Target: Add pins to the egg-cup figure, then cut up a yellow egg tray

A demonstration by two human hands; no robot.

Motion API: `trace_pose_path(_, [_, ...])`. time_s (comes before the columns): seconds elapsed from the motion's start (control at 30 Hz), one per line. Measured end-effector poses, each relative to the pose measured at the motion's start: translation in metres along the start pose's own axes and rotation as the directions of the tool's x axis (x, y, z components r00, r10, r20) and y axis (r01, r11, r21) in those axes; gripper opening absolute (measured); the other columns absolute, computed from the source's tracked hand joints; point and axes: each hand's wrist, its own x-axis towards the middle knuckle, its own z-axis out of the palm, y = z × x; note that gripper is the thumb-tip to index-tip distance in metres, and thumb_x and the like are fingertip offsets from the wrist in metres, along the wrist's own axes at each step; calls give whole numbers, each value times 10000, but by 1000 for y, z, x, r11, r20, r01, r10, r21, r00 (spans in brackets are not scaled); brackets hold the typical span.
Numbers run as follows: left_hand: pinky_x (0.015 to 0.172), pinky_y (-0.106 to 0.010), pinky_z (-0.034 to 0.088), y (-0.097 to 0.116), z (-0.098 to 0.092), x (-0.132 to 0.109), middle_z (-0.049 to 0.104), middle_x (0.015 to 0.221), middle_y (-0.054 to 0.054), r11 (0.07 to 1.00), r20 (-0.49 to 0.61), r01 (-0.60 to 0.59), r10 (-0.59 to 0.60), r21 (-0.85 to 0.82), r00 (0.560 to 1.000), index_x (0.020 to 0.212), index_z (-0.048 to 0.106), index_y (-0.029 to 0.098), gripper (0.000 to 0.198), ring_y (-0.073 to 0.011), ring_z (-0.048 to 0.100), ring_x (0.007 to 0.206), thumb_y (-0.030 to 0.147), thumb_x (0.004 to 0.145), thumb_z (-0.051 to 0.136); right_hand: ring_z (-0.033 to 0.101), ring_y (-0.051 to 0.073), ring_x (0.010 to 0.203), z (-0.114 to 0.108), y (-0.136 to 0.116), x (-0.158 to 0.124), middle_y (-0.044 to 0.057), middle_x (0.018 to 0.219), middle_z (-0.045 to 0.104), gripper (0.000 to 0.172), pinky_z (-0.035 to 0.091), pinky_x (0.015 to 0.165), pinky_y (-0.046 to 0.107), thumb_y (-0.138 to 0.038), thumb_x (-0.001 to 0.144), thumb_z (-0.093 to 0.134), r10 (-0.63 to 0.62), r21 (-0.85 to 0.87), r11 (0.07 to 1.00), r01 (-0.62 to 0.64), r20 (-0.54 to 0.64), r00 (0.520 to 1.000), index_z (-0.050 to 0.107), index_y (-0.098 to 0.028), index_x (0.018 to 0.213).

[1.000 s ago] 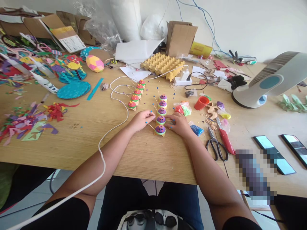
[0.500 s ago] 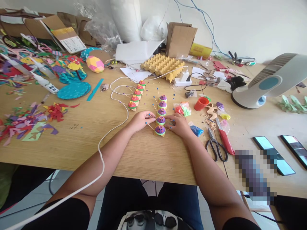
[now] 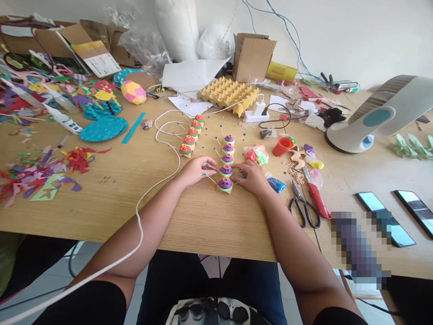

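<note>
A row of small egg-carton domes with purple tops (image 3: 228,148) runs away from me at the table's middle, with thin sticks tipped in blue beads poking out of them. My left hand (image 3: 194,169) is curled, its fingertips pinching a stick at the left side of the second dome (image 3: 225,170). On that dome's right side my right hand (image 3: 252,177) presses it with bent fingers. The nearest dome (image 3: 225,184) sits between both hands. A second row of domes with red tops (image 3: 190,139) stands to the left.
A white cable (image 3: 158,183) loops past my left arm. Scissors (image 3: 302,205), a red-handled cutter (image 3: 317,197), an orange cup (image 3: 283,145) and clay bags (image 3: 275,184) lie right. A fan (image 3: 375,117), two phones (image 3: 384,216), an egg tray (image 3: 226,90) and foam scraps (image 3: 37,174) surround.
Both hands stay at the second purple dome; the left fingers have closed a little nearer to it. The view has shifted slightly.
</note>
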Motion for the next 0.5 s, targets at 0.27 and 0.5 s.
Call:
trace_pose_path(0.27, [814,-334,496,-1,-1,1,746,967,-60,998,5,10,-10,-67,1000,982,679,173,482,-194,659,877,383,597,878,594,287,1119,-1,-1,-1,70,1098,664,412,429,986,430,-415,870,783,-2,-18,1000,2,-6,1000,750,-316,1268])
trace_pose_path(0.5, [802,-324,500,1,-2,2,737,937,-48,998,-29,17,-19,-68,999,959,686,170,467,-183,651,854,388,592,875,595,286,1121,-3,-2,-2,70,1107,668,407,436,972,422,-422,872,773,0,-49,999,0,-8,1000,746,-322,1266])
